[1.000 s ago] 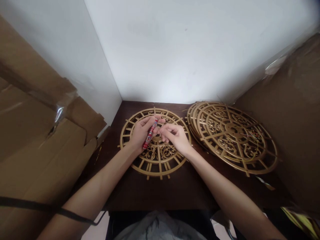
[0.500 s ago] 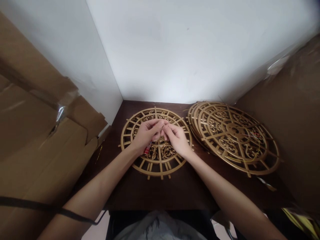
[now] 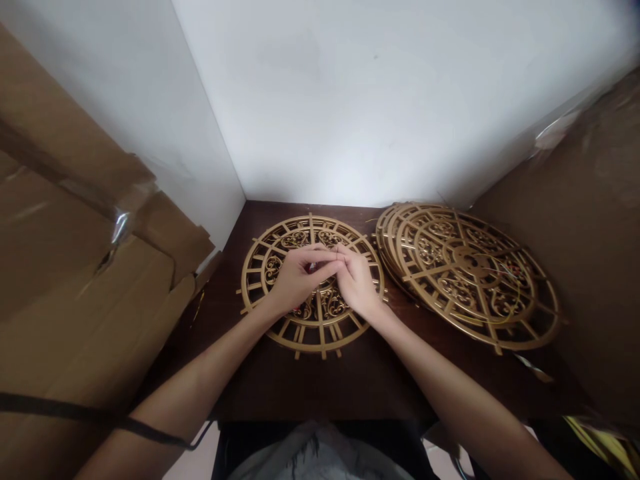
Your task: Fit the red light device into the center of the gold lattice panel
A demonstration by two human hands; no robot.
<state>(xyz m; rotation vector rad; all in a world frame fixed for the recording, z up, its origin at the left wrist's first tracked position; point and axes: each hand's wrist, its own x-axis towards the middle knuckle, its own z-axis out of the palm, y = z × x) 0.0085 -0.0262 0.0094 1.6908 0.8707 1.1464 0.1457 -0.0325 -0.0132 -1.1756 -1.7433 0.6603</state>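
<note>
A round gold openwork clock-like frame (image 3: 323, 347) with scrollwork lies flat on the dark brown table. Over its middle, my left hand (image 3: 303, 277) and my right hand (image 3: 356, 280) meet at the fingertips. Thumb and forefinger of the left hand are pinched together against the fingers of the right, which are curled. Whatever sits between the fingertips is too small to make out. A bit of something red (image 3: 297, 311) shows just below my left hand, mostly covered by it. The centre of the frame is hidden behind both hands.
To the right, several similar gold frames (image 3: 480, 267) lie in a leaning stack, with thin yellow and red wires on top. Cardboard (image 3: 75, 267) stands on the left, more cardboard (image 3: 575, 200) on the right. A white wall (image 3: 350, 100) rises behind the dark table (image 3: 320, 393).
My left hand has turned and its fingertips have shifted right to meet the right hand. The red checked piece that hung below it is now mostly covered. The gold frames have stayed put.
</note>
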